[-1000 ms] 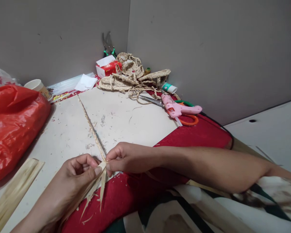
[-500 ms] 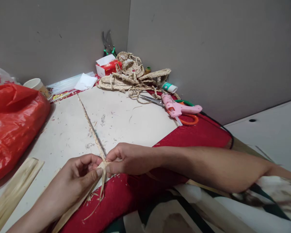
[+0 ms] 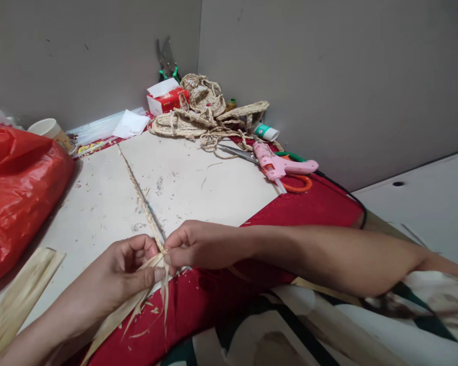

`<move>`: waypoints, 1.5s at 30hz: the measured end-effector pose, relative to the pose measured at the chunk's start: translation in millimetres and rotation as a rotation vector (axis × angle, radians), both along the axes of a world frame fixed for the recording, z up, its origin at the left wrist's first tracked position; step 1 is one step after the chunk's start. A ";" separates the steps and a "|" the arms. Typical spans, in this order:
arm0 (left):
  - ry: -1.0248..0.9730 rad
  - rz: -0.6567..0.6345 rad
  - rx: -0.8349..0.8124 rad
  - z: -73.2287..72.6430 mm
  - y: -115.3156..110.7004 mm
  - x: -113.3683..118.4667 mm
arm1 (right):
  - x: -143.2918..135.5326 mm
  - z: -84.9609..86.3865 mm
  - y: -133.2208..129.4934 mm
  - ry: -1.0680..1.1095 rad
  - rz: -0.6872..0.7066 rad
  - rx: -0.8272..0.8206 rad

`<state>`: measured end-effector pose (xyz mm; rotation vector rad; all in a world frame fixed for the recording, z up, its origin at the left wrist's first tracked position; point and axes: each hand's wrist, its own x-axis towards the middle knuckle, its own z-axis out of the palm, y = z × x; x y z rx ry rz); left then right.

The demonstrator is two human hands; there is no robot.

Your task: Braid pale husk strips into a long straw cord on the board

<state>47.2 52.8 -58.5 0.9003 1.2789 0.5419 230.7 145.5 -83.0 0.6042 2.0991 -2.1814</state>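
A thin braided straw cord (image 3: 140, 195) runs from the far side of the white board down to my two hands. At its near end my right hand (image 3: 200, 246) is closed in a pinch, thumb and forefinger on the braid. My left hand (image 3: 127, 269) grips a pale, flat strip of dried plant fibre (image 3: 112, 316) between thumb and fingers, right beside the right fingertips. The strip trails down toward my lap. Several frayed ends (image 3: 165, 300) hang below the fingers over red cloth.
On the left are a red plastic bag (image 3: 23, 198), wide dried strips (image 3: 21, 300) and a paper cup (image 3: 51, 133). Farther back lie coiled braided cord (image 3: 183, 126), a tissue box (image 3: 168, 99) and pruning shears (image 3: 168, 61). A pink glue gun (image 3: 277, 161) rests over orange-handled scissors (image 3: 305, 183).
The left thumb has shifted slightly along the strip, and the loose ends now hang straighter and more spread out. Both hands stay at the braid's near end. The view has tilted slightly.
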 end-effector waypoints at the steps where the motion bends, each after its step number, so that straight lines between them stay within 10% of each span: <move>1: -0.031 0.001 -0.020 0.6 0.8 -0.7 | 0.0 -0.7 1.0 0.010 0.003 -0.014; 45: -0.047 -0.215 -0.096 4.7 23.6 -12.3 | 1.8 5.7 5.2 0.036 0.051 -0.054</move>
